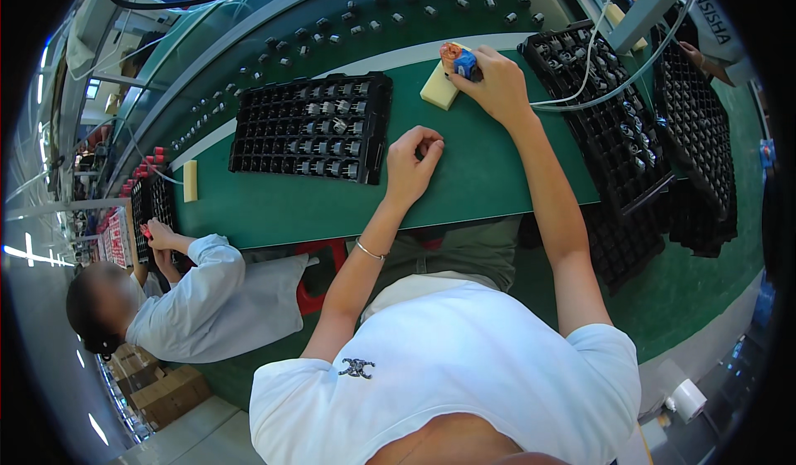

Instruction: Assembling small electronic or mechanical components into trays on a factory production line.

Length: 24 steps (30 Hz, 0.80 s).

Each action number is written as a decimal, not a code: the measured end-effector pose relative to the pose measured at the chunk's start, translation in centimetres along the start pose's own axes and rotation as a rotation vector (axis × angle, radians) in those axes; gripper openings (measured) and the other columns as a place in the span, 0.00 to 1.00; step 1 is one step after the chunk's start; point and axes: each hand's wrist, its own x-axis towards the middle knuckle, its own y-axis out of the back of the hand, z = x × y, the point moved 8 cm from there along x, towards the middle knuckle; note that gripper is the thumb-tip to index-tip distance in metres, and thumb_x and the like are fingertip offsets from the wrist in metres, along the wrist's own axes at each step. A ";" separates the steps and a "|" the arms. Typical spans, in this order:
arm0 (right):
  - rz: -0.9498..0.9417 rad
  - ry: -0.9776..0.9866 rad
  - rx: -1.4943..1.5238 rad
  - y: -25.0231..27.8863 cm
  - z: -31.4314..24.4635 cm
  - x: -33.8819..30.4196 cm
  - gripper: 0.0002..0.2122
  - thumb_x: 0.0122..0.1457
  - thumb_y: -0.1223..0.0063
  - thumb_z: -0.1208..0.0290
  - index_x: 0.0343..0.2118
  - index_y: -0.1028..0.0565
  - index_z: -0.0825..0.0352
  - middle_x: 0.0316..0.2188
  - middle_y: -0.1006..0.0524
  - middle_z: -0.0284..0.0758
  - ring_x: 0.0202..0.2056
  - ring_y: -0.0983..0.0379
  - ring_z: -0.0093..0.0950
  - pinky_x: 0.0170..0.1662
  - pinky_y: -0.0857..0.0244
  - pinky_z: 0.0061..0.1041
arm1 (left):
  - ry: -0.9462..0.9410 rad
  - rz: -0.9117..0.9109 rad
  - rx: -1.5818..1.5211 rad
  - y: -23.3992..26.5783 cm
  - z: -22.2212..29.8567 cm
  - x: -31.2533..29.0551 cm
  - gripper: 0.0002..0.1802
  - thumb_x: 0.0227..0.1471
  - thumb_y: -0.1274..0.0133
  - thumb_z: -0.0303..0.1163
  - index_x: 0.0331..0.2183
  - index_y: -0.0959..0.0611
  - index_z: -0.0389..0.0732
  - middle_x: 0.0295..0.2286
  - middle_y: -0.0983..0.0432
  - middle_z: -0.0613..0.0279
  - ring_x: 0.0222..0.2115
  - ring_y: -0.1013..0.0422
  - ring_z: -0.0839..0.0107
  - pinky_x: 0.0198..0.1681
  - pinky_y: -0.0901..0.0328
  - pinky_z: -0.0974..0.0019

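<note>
Blue object (465, 64) in right hand (497, 84), left (412, 164) apart

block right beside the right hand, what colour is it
The block beside the right hand is pale yellow, as the head view shows.

- Conveyor (419, 37) behind the table (497, 167), small parts (375, 25) along it.
- Tray (376, 133) on the table, left of centre, more parts in it.
- Block (439, 90) right of that tray; right hand (496, 82), piece (463, 65) in its fingers, just beside.
- Left hand (410, 165) between tray and block, nearer.
- Second block (191, 181) far left.
- Second tray (650, 193) at right.
</note>
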 end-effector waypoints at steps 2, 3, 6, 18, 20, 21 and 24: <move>-0.027 -0.010 -0.008 -0.1 0.1 0.1 0.19 0.49 0.37 0.55 0.28 0.23 0.70 0.25 0.28 0.39 0.25 0.28 0.39 0.29 0.34 0.33 | 0.001 0.000 -0.004 0.0 0.0 0.0 0.04 0.50 0.44 0.24 0.30 0.19 0.33 0.20 0.27 0.66 0.20 0.35 0.81 0.24 0.42 0.75; -0.053 -0.020 -0.017 -0.3 0.2 0.1 0.19 0.49 0.37 0.55 0.28 0.23 0.70 0.25 0.27 0.39 0.25 0.28 0.39 0.29 0.34 0.33 | 0.005 0.000 -0.005 0.0 -0.1 0.0 0.04 0.50 0.44 0.24 0.30 0.19 0.33 0.19 0.28 0.66 0.20 0.36 0.81 0.24 0.42 0.75; -0.071 -0.023 0.004 -0.3 0.3 0.1 0.19 0.49 0.37 0.55 0.27 0.23 0.69 0.25 0.27 0.38 0.26 0.27 0.39 0.29 0.34 0.34 | 0.005 -0.001 -0.003 0.0 -0.1 0.0 0.04 0.50 0.44 0.24 0.30 0.19 0.33 0.19 0.28 0.66 0.20 0.36 0.82 0.24 0.42 0.75; -0.035 -0.017 -0.042 -0.4 0.6 0.4 0.19 0.49 0.37 0.54 0.25 0.24 0.70 0.24 0.27 0.38 0.26 0.27 0.38 0.30 0.34 0.32 | -0.003 0.002 0.005 -0.1 -0.1 0.1 0.03 0.50 0.44 0.23 0.29 0.19 0.33 0.19 0.28 0.66 0.20 0.36 0.82 0.23 0.42 0.76; -0.022 -0.012 -0.044 -0.4 0.4 0.4 0.19 0.49 0.37 0.54 0.25 0.23 0.70 0.24 0.27 0.38 0.26 0.27 0.38 0.30 0.34 0.32 | -0.007 -0.004 0.003 -0.1 0.0 0.1 0.03 0.50 0.44 0.23 0.29 0.19 0.33 0.19 0.28 0.66 0.20 0.36 0.82 0.24 0.42 0.76; -0.010 -0.007 -0.045 -0.4 0.3 0.3 0.19 0.49 0.37 0.54 0.25 0.23 0.70 0.24 0.27 0.38 0.26 0.27 0.38 0.30 0.34 0.32 | -0.004 0.000 0.007 0.0 0.0 0.0 0.03 0.50 0.44 0.23 0.29 0.19 0.33 0.19 0.28 0.66 0.20 0.36 0.82 0.24 0.42 0.76; -0.020 -0.014 -0.052 -0.4 0.3 0.4 0.19 0.48 0.37 0.54 0.25 0.23 0.70 0.24 0.27 0.38 0.26 0.27 0.38 0.30 0.34 0.32 | -0.002 0.000 0.009 -0.1 -0.1 0.0 0.04 0.50 0.44 0.23 0.29 0.19 0.33 0.19 0.28 0.66 0.20 0.36 0.82 0.24 0.42 0.76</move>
